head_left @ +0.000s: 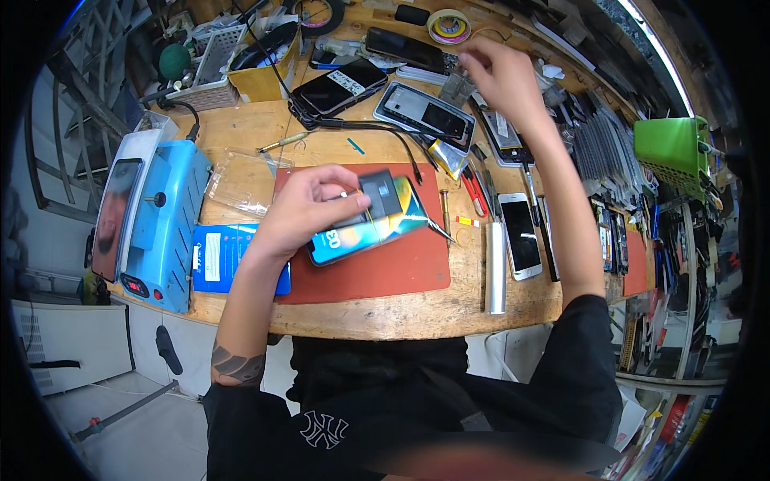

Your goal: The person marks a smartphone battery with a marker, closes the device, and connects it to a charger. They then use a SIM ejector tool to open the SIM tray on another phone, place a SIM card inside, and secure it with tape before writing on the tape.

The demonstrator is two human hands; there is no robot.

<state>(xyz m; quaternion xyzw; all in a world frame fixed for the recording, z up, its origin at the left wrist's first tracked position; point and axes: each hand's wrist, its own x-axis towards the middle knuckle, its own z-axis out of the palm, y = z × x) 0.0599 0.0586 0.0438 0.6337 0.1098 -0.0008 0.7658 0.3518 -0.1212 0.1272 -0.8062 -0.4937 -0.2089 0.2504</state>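
Note:
My left hand (317, 208) is closed, thumb and fingers pinching a black flat rectangular piece (387, 192) that looks like a phone battery. Under it, a phone screen (361, 237) is lit with a blue and yellow picture, lying tilted on the red-brown mat (369, 284). My right hand (501, 76) reaches to the far right of the bench, its thumb and fingertips drawn together. Just below those fingertips stands a small clear container (457, 90). Whatever the right fingers may hold is too small to make out.
A blue machine (175, 232) and a blue box (233, 260) stand at left. Tweezers (441, 231), a red-handled tool (475, 194), a silver cylinder (496, 268) and a white phone (521, 236) lie right of the mat. Opened phones (425, 114) and cables crowd the back.

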